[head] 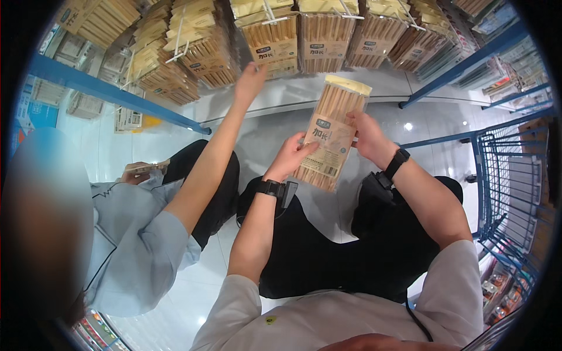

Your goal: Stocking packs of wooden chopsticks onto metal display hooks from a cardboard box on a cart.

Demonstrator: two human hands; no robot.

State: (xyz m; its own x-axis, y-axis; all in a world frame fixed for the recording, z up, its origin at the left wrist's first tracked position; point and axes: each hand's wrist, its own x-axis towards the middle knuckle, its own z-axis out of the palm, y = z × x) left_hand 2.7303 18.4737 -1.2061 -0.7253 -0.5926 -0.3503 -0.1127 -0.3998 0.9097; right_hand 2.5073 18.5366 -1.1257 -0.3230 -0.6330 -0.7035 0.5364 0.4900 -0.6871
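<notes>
A flat clear packet of wooden chopsticks [332,140] with a yellow top and a printed paper band is held tilted above the floor, between my knees and the shelf. My left hand [292,155] grips its left edge, thumb across the band. My right hand [369,134] holds the right edge a little higher, thumb on the front. Beyond it, similar chopstick packets [328,50] hang in rows from white hooks. Dark straps with devices sit on both my wrists.
At the left a person [131,245] crouches, one hand [251,83] reaching to the hanging packets, the other [136,173] holding a packet. Blue rails [118,94] slant at either side of the display. A blue wire cart [505,175] stands at the right.
</notes>
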